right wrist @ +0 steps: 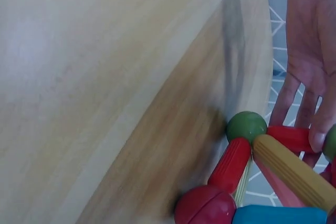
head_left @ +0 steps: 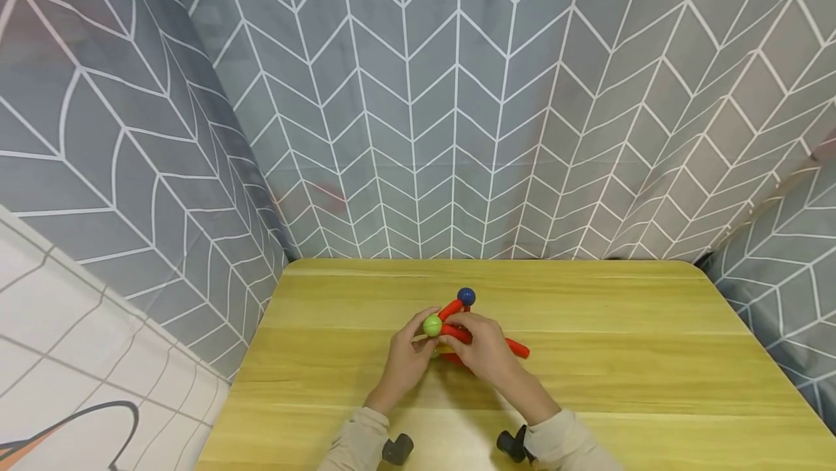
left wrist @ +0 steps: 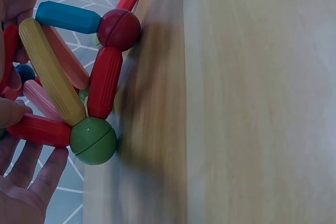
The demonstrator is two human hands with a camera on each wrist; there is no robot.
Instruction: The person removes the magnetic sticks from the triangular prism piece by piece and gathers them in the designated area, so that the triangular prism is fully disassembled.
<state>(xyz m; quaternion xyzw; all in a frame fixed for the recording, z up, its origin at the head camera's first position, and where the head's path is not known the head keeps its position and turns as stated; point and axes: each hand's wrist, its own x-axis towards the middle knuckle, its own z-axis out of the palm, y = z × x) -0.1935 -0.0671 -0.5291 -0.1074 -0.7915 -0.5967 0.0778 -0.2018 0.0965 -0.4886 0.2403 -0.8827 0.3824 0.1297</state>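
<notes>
Both hands hold a frame of magnetic rods and balls above the table. My left hand (head_left: 403,363) holds its left side, close to a light green ball (head_left: 432,325). The right hand (head_left: 485,349) pinches it around a red rod (head_left: 456,332). A blue ball (head_left: 466,297) tops the far side, and another red rod (head_left: 518,347) sticks out to the right. In the left wrist view a yellow rod (left wrist: 52,72), a teal rod (left wrist: 69,17), a dark red ball (left wrist: 119,29) and a green ball (left wrist: 93,141) are joined. Fingers hide some of the frame.
The wooden table (head_left: 627,369) has rounded far corners. Behind and beside it hangs a grey curtain (head_left: 431,108) with white chevron lines. Black devices (head_left: 397,449) sit at both wrists, by the beige sleeves.
</notes>
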